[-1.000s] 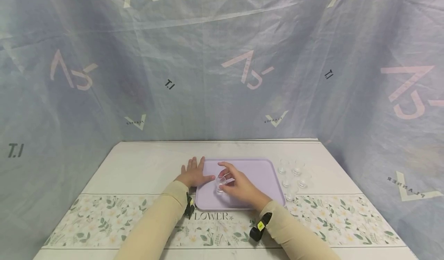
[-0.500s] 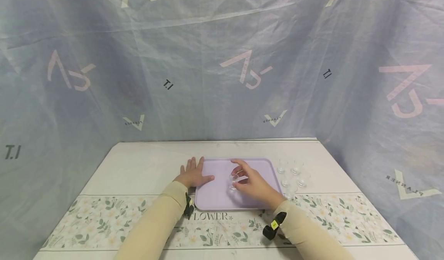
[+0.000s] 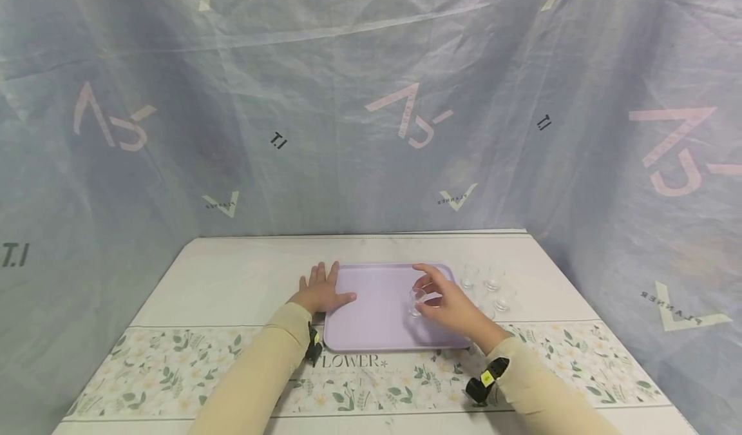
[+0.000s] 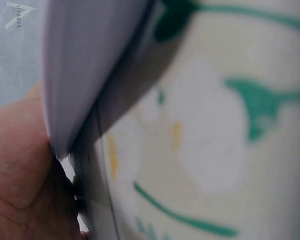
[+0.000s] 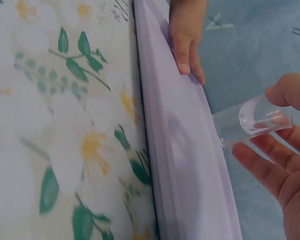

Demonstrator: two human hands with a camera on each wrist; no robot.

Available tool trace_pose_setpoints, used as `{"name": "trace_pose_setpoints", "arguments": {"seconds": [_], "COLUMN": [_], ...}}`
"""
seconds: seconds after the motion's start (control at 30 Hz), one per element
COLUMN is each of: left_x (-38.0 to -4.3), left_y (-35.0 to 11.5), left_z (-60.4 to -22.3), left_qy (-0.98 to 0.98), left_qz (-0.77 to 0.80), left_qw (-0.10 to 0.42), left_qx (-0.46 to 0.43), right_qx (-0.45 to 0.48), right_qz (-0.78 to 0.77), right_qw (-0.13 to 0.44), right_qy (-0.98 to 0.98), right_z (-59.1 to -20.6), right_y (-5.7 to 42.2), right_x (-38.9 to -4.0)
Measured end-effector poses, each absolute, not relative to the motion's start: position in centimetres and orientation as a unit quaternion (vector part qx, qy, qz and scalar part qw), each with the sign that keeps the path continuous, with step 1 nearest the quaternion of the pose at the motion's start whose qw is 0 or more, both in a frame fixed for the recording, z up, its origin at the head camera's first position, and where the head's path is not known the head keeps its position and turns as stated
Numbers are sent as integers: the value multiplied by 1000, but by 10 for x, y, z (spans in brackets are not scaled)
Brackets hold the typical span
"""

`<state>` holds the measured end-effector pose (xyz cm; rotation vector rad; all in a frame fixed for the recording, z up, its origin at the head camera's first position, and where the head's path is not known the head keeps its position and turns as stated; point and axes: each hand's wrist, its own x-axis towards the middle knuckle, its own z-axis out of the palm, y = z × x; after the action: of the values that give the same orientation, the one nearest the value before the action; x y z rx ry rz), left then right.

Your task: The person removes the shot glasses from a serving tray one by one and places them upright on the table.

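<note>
My right hand point(image 3: 449, 303) pinches a small clear shot glass point(image 3: 416, 303) between thumb and fingers, over the right half of the lilac tray point(image 3: 371, 332). In the right wrist view the glass point(image 5: 252, 120) shows its round wall, with the thumb on one side and fingers on the other. My left hand point(image 3: 321, 293) lies at the tray's left edge with fingers spread and straight, the thumb pointing over the rim. The left wrist view has part of this hand point(image 4: 17, 155) against the tray's side point(image 4: 85, 60).
Several more clear glasses point(image 3: 491, 279) stand on the table right of the tray, some partly hidden behind my right hand. A floral strip point(image 3: 232, 370) crosses the white table in front. Grey-blue cloth point(image 3: 348, 183) hangs behind and at both sides.
My right hand has moved right across the tray, carrying the shot glass from left of the middle to the right half. The left hand stays at the left edge.
</note>
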<state>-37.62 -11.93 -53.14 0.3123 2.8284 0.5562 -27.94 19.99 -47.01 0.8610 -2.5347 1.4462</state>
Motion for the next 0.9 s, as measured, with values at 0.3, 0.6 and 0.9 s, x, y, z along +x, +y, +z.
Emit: {"name": "trace_pose_setpoints", "arguments": {"seconds": [0.3,0.6,0.9], "left_x": [-381,-382,-380], "left_y": [-120,-120,-121], "left_z": [-538,-539,-537], "left_qy": [970,968,968], "left_qz": [184,189,193], "left_qw": [116,122,113], "left_qx": [107,108,110], "right_qx": [288,284,258], "right_qz": [468,455,426], "right_qw": [69,80,101], "right_qy": [-833,-840,-861], "right_z": [-446,-448,-440], "right_y": [218,250,277], "right_x": [-268,-268,-260]}}
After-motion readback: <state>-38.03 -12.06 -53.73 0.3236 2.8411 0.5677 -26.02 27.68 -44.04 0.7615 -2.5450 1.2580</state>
